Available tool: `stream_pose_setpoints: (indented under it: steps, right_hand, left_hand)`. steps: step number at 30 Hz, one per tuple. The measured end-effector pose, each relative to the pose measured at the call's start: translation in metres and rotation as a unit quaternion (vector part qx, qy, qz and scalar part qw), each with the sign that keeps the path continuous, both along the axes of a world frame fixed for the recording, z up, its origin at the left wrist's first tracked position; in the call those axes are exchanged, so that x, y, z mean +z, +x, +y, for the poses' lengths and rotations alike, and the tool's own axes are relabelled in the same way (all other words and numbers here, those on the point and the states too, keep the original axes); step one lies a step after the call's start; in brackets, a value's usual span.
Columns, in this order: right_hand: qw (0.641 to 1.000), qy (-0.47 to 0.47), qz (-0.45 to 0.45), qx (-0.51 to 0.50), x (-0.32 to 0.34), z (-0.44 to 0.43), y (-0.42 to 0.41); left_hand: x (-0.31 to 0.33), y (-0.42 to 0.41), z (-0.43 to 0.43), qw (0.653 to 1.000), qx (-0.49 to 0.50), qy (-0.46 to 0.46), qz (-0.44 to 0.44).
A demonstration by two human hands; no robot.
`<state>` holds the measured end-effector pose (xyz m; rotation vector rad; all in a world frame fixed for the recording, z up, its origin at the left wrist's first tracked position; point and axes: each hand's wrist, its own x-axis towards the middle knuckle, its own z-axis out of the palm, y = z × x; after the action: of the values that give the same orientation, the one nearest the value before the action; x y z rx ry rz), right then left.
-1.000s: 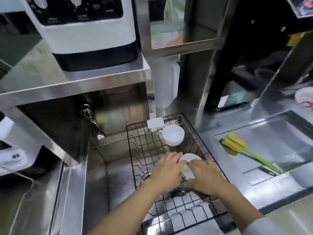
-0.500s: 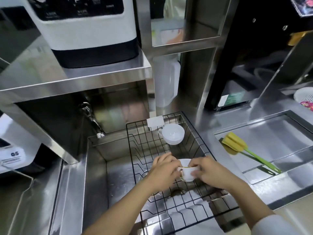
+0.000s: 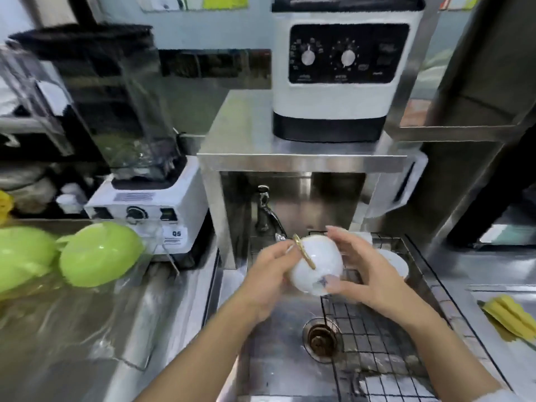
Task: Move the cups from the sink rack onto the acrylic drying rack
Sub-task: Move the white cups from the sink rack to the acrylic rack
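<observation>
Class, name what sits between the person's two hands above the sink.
In the head view, a white cup with a gold handle, gripped between left hand and right hand.

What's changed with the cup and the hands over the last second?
Both hands, left hand and right hand, have lifted the gold-handled white cup out of the sink rack and carried it left, over the open sink; it is now turned on its side. The view has swung left as well. The other cup stays in the rack.
</observation>
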<state>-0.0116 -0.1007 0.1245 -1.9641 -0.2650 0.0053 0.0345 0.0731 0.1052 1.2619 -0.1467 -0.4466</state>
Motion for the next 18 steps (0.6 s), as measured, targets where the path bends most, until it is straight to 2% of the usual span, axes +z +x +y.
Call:
stream_pose_setpoints:
  steps: [5,8,11,15,18]
  right_hand:
    - [0.989,-0.067,-0.124,0.050,0.018,0.090,0.019]
    - [0.958,-0.093,-0.266,0.056,0.022,0.144,0.032]
    - [0.932,-0.077,-0.352,0.037,0.026,0.195,0.042]
    - [0.930,-0.078,-0.359,0.035,0.032,0.253,0.045]
    - [0.951,-0.062,-0.292,0.074,0.037,0.289,0.042]
  left_hand:
    - [0.036,0.000,0.084,0.987,0.078,-0.143,0.005]
    - [0.052,-0.006,0.128,0.979,0.107,-0.173,-0.003]
    - [0.062,-0.013,0.170,0.971,0.147,-0.186,-0.007]
    - [0.075,-0.025,0.222,0.959,0.234,-0.153,-0.043]
    - [0.078,-0.033,0.259,0.934,0.338,-0.061,-0.099]
